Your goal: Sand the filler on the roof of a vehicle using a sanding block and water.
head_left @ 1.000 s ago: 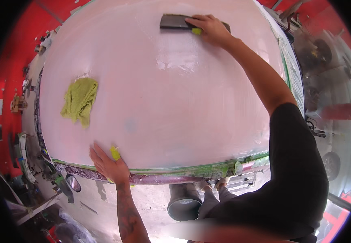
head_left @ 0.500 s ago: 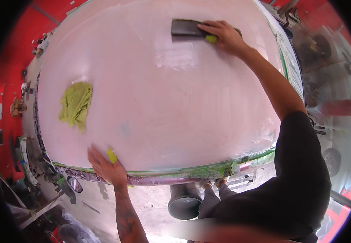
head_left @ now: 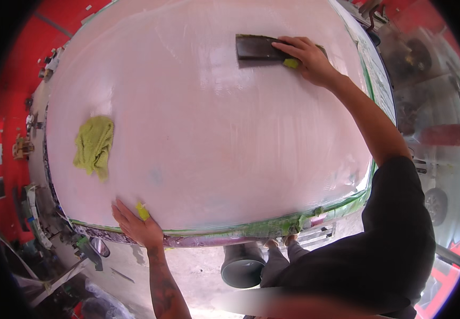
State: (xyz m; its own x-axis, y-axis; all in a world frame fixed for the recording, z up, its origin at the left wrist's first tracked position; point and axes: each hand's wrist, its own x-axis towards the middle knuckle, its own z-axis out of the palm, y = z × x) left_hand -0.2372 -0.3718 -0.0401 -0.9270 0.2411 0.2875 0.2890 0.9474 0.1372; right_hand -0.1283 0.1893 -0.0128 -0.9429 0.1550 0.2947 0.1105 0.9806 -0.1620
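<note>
Blk (head_left: 256, 49) moved R, long axis approx. L-R.

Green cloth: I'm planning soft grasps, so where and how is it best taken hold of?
Probably pinch up the creased middle of the green cloth from above, coming from its near side: it lies rumpled on the pinkish panel, so folds should give purchase, and the left hand rests on that side.

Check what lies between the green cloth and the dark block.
Only bare pink panel lies between the green cloth and the dark block in the head view.
</note>
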